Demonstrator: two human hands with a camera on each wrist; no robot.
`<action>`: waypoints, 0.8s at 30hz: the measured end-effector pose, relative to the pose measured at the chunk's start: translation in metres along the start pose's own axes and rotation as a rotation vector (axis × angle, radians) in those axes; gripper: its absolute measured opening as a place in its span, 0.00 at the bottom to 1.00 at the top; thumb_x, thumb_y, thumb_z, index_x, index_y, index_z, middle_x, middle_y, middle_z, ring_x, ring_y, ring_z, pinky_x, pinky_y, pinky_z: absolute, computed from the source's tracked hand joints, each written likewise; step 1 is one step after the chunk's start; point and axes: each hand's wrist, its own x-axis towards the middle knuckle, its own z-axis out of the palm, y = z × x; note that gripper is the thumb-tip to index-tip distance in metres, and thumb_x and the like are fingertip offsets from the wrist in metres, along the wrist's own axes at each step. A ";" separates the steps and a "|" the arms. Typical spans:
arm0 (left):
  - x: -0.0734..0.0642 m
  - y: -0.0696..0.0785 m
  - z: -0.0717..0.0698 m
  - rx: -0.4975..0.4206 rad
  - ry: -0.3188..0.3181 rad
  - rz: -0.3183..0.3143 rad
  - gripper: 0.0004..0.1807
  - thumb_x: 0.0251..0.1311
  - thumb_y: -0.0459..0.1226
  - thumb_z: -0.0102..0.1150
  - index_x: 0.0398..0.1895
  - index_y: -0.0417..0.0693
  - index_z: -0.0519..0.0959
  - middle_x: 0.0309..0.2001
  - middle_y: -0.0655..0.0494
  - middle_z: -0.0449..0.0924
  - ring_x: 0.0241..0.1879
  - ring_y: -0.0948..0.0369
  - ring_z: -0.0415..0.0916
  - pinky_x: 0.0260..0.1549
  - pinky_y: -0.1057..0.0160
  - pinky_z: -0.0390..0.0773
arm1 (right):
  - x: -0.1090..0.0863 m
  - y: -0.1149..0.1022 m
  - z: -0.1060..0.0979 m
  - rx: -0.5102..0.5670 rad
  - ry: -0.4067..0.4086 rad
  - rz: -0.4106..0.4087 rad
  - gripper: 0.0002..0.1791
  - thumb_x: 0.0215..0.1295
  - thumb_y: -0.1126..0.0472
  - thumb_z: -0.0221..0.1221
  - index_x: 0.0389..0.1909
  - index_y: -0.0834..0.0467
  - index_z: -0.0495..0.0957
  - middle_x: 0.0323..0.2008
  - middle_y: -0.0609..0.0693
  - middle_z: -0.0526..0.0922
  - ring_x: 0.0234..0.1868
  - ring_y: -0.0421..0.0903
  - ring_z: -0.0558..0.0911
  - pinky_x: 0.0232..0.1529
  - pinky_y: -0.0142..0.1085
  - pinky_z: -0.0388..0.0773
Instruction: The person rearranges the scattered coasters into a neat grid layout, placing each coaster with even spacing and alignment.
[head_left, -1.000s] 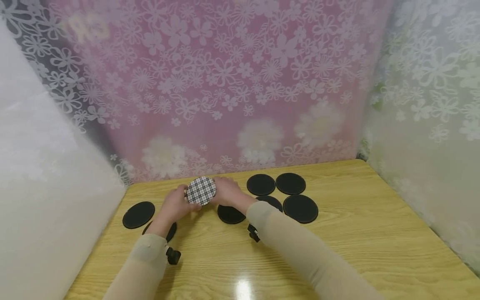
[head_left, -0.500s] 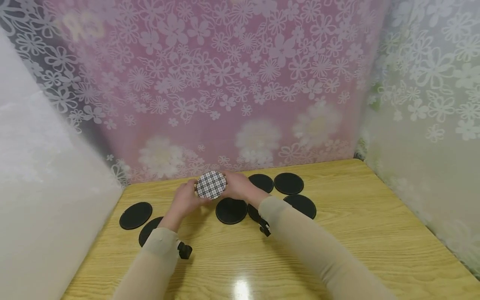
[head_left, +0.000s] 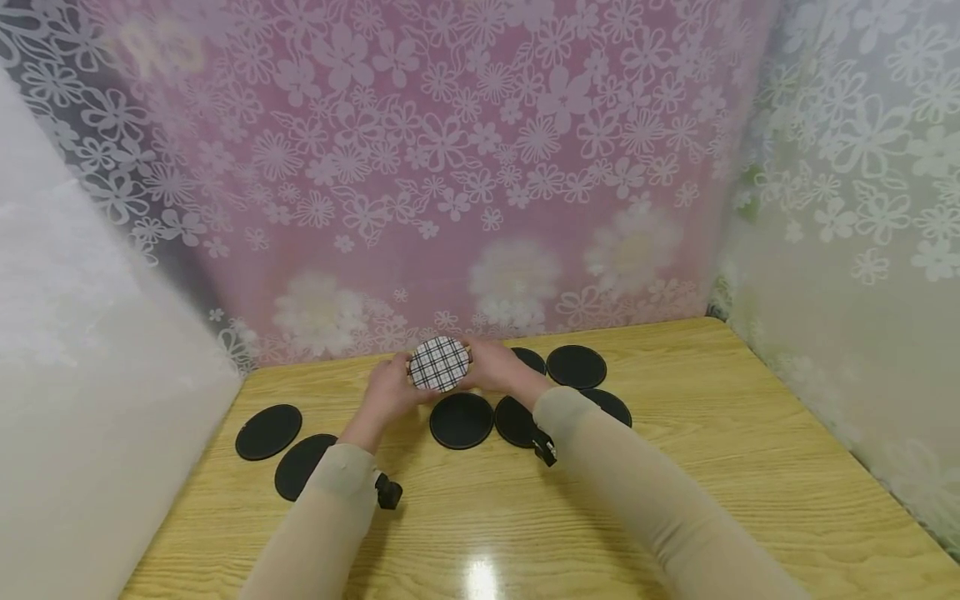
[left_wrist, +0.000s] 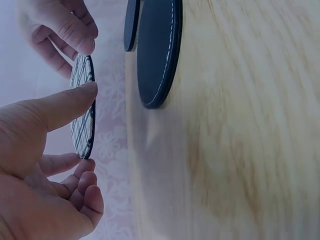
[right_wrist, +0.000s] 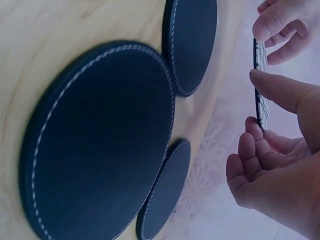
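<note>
A round plaid coaster (head_left: 439, 364), white with dark check lines and a black edge, is held up between both hands near the far side of the table. My left hand (head_left: 392, 388) pinches its left edge, and my right hand (head_left: 497, 367) pinches the opposite edge. From the left wrist, the coaster (left_wrist: 81, 127) appears almost edge-on, with a thumb across its checked face. Below it lies a black coaster (head_left: 461, 421). Another black coaster (head_left: 514, 422), partly covered by the right wrist gear, touches that one. White stitching runs round the black coaster (right_wrist: 105, 145) in the right wrist view.
At the left lie two black coasters, one outermost (head_left: 268, 432) and one partly behind the left sleeve (head_left: 302, 467). More sit at the right: a back one (head_left: 577, 367), one behind the right hand (head_left: 529, 359), and one partly under the sleeve (head_left: 613, 406). Curtains border the wooden table (head_left: 750, 433).
Both hands have carried the plaid coaster rightward and slightly toward the back. The black coaster at the left is less covered by the left arm; the black coasters stay in place.
</note>
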 end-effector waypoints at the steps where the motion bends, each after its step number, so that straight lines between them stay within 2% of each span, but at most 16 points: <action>1: 0.002 0.001 0.002 0.000 -0.001 0.005 0.49 0.62 0.45 0.84 0.77 0.30 0.69 0.70 0.29 0.75 0.72 0.33 0.69 0.71 0.36 0.72 | 0.000 0.002 -0.001 0.003 0.001 0.006 0.46 0.67 0.56 0.79 0.81 0.60 0.68 0.60 0.57 0.86 0.60 0.54 0.86 0.63 0.51 0.81; 8: 0.010 0.005 0.014 -0.001 0.004 0.029 0.47 0.61 0.44 0.84 0.76 0.29 0.70 0.67 0.29 0.77 0.69 0.34 0.73 0.68 0.37 0.74 | 0.005 0.016 0.000 0.009 0.007 0.054 0.47 0.67 0.59 0.79 0.82 0.62 0.67 0.57 0.56 0.88 0.57 0.53 0.87 0.62 0.50 0.82; 13: 0.016 0.006 0.021 0.002 -0.005 0.029 0.46 0.63 0.44 0.82 0.76 0.28 0.70 0.67 0.29 0.77 0.68 0.34 0.73 0.68 0.38 0.74 | 0.008 0.024 0.002 -0.012 0.016 0.063 0.45 0.67 0.59 0.79 0.81 0.61 0.68 0.59 0.57 0.87 0.58 0.54 0.86 0.62 0.51 0.81; 17: 0.021 0.003 0.027 0.008 -0.012 0.028 0.45 0.65 0.44 0.80 0.76 0.28 0.70 0.67 0.28 0.77 0.69 0.33 0.72 0.70 0.37 0.73 | 0.012 0.028 0.004 -0.034 0.014 0.070 0.44 0.67 0.58 0.79 0.79 0.61 0.70 0.62 0.58 0.84 0.60 0.56 0.85 0.63 0.52 0.81; 24: 0.028 -0.002 0.035 0.002 -0.022 0.019 0.43 0.66 0.44 0.79 0.75 0.28 0.70 0.67 0.28 0.77 0.68 0.33 0.73 0.70 0.37 0.71 | 0.019 0.036 0.007 -0.029 -0.010 0.096 0.40 0.67 0.60 0.79 0.76 0.62 0.72 0.59 0.57 0.84 0.56 0.54 0.85 0.60 0.51 0.81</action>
